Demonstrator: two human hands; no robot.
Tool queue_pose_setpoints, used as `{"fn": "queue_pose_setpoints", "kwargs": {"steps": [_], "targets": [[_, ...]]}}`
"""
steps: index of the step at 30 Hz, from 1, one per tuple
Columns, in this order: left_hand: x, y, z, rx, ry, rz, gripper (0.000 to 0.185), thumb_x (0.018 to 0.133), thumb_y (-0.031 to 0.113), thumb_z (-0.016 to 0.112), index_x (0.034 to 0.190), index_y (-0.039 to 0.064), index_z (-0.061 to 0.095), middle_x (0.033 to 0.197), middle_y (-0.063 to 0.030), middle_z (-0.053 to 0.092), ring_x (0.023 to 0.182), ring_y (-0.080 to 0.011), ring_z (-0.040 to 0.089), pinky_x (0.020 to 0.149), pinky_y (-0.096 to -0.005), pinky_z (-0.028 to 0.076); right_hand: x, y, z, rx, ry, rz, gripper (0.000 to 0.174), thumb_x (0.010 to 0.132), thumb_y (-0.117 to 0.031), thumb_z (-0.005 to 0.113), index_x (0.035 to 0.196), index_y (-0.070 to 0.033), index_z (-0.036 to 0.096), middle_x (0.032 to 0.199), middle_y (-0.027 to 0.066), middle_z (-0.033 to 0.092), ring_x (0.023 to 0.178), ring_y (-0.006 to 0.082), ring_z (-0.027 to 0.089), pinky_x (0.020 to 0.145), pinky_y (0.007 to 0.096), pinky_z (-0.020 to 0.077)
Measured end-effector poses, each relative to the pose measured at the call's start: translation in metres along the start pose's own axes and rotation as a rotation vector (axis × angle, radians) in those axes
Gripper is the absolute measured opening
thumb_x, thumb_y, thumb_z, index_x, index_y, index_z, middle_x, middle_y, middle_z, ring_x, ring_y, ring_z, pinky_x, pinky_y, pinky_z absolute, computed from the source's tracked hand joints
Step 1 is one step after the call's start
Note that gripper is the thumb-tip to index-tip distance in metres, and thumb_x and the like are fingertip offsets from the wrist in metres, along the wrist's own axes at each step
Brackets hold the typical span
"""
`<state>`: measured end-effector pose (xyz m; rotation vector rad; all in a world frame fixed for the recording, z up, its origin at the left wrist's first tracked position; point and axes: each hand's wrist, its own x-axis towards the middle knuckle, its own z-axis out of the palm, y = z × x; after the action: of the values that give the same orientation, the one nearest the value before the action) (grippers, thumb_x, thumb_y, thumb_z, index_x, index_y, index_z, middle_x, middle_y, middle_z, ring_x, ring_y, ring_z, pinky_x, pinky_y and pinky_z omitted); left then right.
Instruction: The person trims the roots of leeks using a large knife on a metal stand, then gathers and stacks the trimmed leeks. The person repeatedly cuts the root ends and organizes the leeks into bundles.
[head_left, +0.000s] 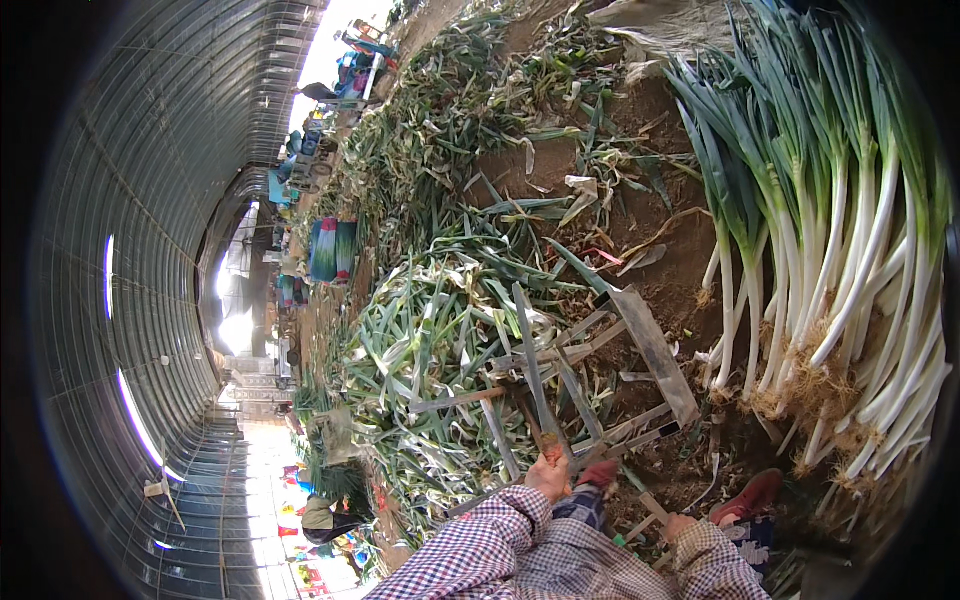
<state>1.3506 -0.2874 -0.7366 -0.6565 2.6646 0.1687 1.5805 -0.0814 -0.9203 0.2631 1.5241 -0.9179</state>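
Observation:
My left hand (551, 476) is closed around one end of a long, narrow grey-green piece, perhaps a leaf or strip; an orange patch shows at the fingers. It is over a worn metal frame (656, 356) with a flat plate and several thin bars. Further right, my right hand (679, 527) is beside a short, flat pale piece (654, 508); whether it grips this piece is unclear. Whole leeks with white stalks and roots (832, 225) lie at the right. A heap of leek leaves (427, 337) lies beyond the frame.
My red shoes (750, 495) are on the soil near the frame. More leaf waste (427, 142) covers the ground towards the top. A pale sheet (675, 26) lies by the leeks. A person (330, 520) is at the lower left, under an arched shed roof (150, 225).

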Motion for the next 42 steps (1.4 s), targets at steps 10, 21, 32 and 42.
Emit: {"fn": "queue_pose_setpoints", "kwargs": {"steps": [10, 21, 32, 42], "targets": [[0.001, -0.01, 0.0, -0.123, -0.074, 0.022, 0.051, 0.082, 0.049, 0.058, 0.105, 0.004, 0.06, 0.088, -0.0225, 0.066, 0.086, -0.0394, 0.064, 0.075, -0.0455, 0.05, 0.065, -0.029, 0.001, 0.039, -0.015, -0.025, 0.039, 0.088, -0.026, 0.06, 0.115, 0.001, 0.056, 0.097, 0.0136, 0.06, 0.087, 0.0243, 0.059, 0.075, 0.0389, 0.0489], [-0.003, -0.029, 0.003, -0.068, 0.087, 0.342, 0.038, 0.084, 0.039, 0.061, 0.101, 0.005, 0.06, 0.078, -0.0167, 0.065, 0.075, -0.0333, 0.066, 0.067, -0.0426, 0.051, 0.131, -0.038, -0.009, -0.018, 0.018, -0.069, 0.033, 0.088, -0.023, 0.059, 0.111, 0.001, 0.059, 0.092, 0.0109, 0.062, 0.082, 0.0215, 0.059, 0.072, 0.0371, 0.049], [-0.001, -0.03, 0.002, -0.367, 0.048, 0.528, 0.038, 0.088, 0.036, 0.058, 0.103, 0.001, 0.058, 0.07, -0.0228, 0.059, 0.065, -0.0369, 0.063, 0.057, -0.0434, 0.048, 0.188, 0.018, -0.023, -0.117, 0.23, -0.228, 0.027, 0.088, -0.019, 0.059, 0.107, 0.0, 0.061, 0.087, 0.0083, 0.063, 0.078, 0.0186, 0.059, 0.069, 0.0353, 0.0491], [0.003, -0.033, -0.007, -0.675, -0.069, 0.704, 0.038, 0.088, 0.036, 0.051, 0.084, -0.001, 0.058, 0.054, -0.0094, 0.057, 0.045, -0.0238, 0.057, 0.049, -0.0389, 0.046, 0.031, -0.003, -0.118, 0.218, 0.593, -0.631, 0.019, 0.087, -0.007, 0.055, 0.101, 0.001, 0.065, 0.085, 0.002, 0.065, 0.078, 0.0108, 0.058, 0.067, 0.0285, 0.0476]]}}
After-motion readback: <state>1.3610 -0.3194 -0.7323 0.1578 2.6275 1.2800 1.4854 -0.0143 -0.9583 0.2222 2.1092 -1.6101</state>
